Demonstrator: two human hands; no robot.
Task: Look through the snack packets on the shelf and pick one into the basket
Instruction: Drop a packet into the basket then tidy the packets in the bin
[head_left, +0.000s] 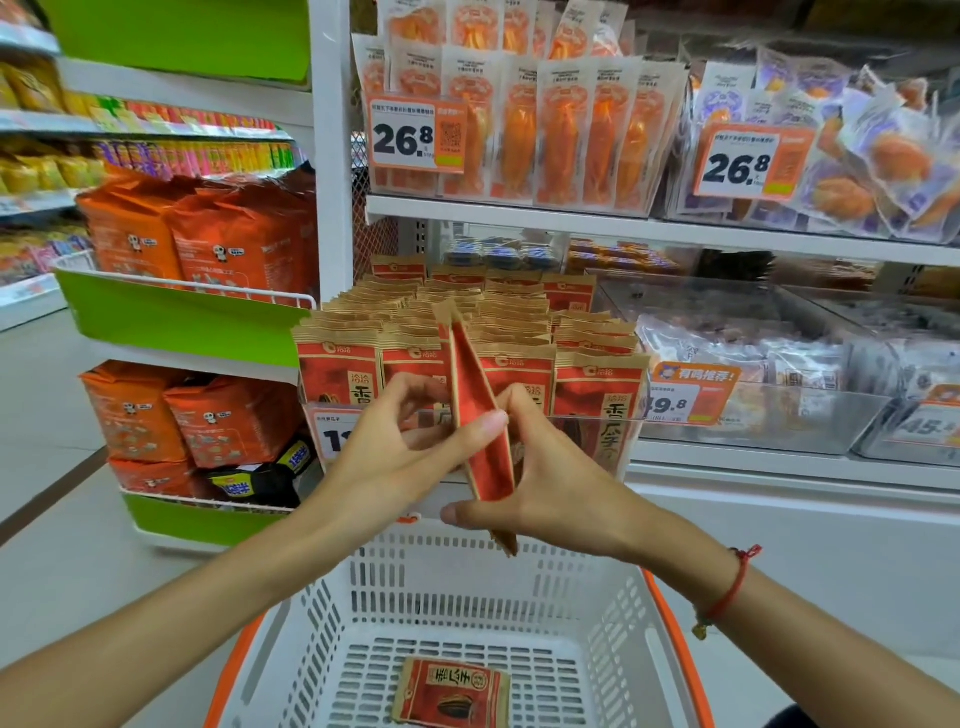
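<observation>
Edgewise, red packet (480, 410) pinched between left hand (400, 457), right hand (545, 483), above basket (332, 613)

Setting: retail shop, snack aisle of a grocery or convenience store. Evidence, placed relative to the white shelf upright (330, 156): right of it, white shelves (623, 226) carry hanging rows of sealed orange snack packs (561, 140) with orange price tags (415, 136) reading 26.8. Lower right, clear bins (769, 415) of wrapped goods carry more price labels. Left of it, a green end rack (182, 317) holds orange bags (208, 244). Below it, a white and orange shopping basket (519, 571).
</observation>
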